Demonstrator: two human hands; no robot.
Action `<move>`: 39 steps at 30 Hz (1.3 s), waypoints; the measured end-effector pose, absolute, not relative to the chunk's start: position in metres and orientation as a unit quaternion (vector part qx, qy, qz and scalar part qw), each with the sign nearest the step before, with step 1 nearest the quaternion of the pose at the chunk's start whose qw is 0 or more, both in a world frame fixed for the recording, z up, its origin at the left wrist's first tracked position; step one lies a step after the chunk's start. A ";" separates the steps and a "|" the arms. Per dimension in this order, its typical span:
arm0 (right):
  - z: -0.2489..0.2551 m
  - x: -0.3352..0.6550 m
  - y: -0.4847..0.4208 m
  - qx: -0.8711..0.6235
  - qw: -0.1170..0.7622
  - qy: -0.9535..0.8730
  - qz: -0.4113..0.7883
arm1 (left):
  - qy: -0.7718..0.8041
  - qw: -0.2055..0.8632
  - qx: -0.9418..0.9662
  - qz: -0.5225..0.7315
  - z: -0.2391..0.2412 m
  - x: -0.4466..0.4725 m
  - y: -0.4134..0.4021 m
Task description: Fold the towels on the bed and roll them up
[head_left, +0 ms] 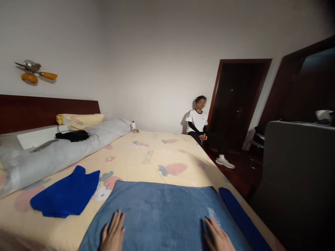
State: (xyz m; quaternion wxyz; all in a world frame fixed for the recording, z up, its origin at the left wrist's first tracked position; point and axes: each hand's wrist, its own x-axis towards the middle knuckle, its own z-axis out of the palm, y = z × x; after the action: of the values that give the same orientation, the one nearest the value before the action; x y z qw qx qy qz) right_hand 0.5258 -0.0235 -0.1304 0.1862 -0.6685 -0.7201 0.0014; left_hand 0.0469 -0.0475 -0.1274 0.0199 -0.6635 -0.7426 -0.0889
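Resting left hand and right hand on the blue-grey cloth with released grip! Might ruck it by dragging unevenly.

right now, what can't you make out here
In the head view:
Grey-blue cloth: near edge cut off by the picture's bottom.
Left hand, right hand: wrists cut off there too.
Lettering on the cloth: too small to read.
Far bottle: any label too small.
Bedsheet under the cloth: covered by it.
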 end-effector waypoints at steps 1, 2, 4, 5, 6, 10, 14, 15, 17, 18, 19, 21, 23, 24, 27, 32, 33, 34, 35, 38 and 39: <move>-0.121 0.504 -0.014 -0.652 0.172 -0.738 0.023 | -0.709 -0.006 -0.696 -0.109 -0.119 0.064 -0.038; -0.111 0.482 -0.004 -0.634 0.159 -0.756 0.044 | -0.678 -0.031 -0.725 -0.122 -0.111 0.083 -0.028; -0.095 0.439 0.014 -0.596 0.146 -0.785 0.084 | -0.618 -0.078 -0.772 -0.125 -0.094 0.121 -0.007; -0.089 0.421 0.023 -0.571 0.148 -0.801 0.101 | -0.593 -0.100 -0.790 -0.121 -0.087 0.140 0.003; -0.085 0.408 0.033 -0.550 0.151 -0.813 0.114 | -0.571 -0.119 -0.804 -0.116 -0.083 0.157 0.013; -0.084 0.397 0.072 -0.549 0.145 -0.816 0.107 | -0.517 -0.141 -0.836 -0.119 -0.088 0.197 0.043; -0.095 0.452 0.102 -0.652 0.116 -0.749 0.022 | -0.594 -0.081 -0.792 -0.111 -0.098 0.157 0.057; -0.098 0.472 0.107 -0.678 0.101 -0.728 0.002 | -0.635 -0.061 -0.764 -0.097 -0.097 0.136 0.059; -0.103 0.511 0.114 -0.723 0.068 -0.688 -0.026 | -0.701 -0.024 -0.710 -0.067 -0.092 0.089 0.064; -0.105 0.529 0.117 -0.738 0.053 -0.672 -0.037 | -0.717 -0.012 -0.695 -0.055 -0.088 0.067 0.066; -0.108 0.545 0.119 -0.750 0.042 -0.658 -0.045 | -0.722 -0.003 -0.691 -0.045 -0.084 0.046 0.069; -0.114 0.569 0.122 -0.771 0.033 -0.634 -0.048 | -0.734 0.015 -0.678 -0.035 -0.079 0.014 0.074; -0.119 0.582 0.125 -0.788 0.041 -0.613 -0.034 | -0.758 0.021 -0.651 -0.027 -0.077 -0.003 0.078; -0.121 0.585 0.126 -0.793 0.044 -0.608 -0.022 | -0.771 0.018 -0.637 -0.023 -0.076 -0.008 0.080; -0.119 0.588 0.130 -0.795 0.041 -0.605 0.014 | -0.784 -0.001 -0.620 -0.008 -0.075 -0.010 0.084; -0.095 0.560 0.119 -0.775 0.043 -0.625 -0.086 | -0.789 0.025 -0.614 -0.013 -0.071 0.014 0.087; -0.092 0.545 0.111 -0.761 0.057 -0.636 -0.114 | -0.777 0.036 -0.628 -0.022 -0.072 0.026 0.087; -0.091 0.527 0.100 -0.742 0.075 -0.654 -0.128 | -0.751 0.042 -0.658 -0.035 -0.073 0.041 0.087; -0.093 0.507 0.087 -0.718 0.093 -0.679 -0.123 | -0.712 0.042 -0.699 -0.052 -0.075 0.059 0.088; -0.122 0.436 0.041 -0.615 0.159 -0.769 -0.074 | -0.566 -0.001 -0.819 -0.100 -0.082 0.124 0.090; -0.138 0.414 0.025 -0.576 0.194 -0.789 -0.090 | -0.534 -0.025 -0.838 -0.106 -0.084 0.146 0.092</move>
State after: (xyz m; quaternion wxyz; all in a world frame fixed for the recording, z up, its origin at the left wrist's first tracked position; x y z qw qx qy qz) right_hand 0.4136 0.0252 -0.1377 0.1938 -0.5757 -0.7893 -0.0899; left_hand 0.1462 0.0921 -0.0840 -0.0254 -0.8383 -0.5341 -0.1063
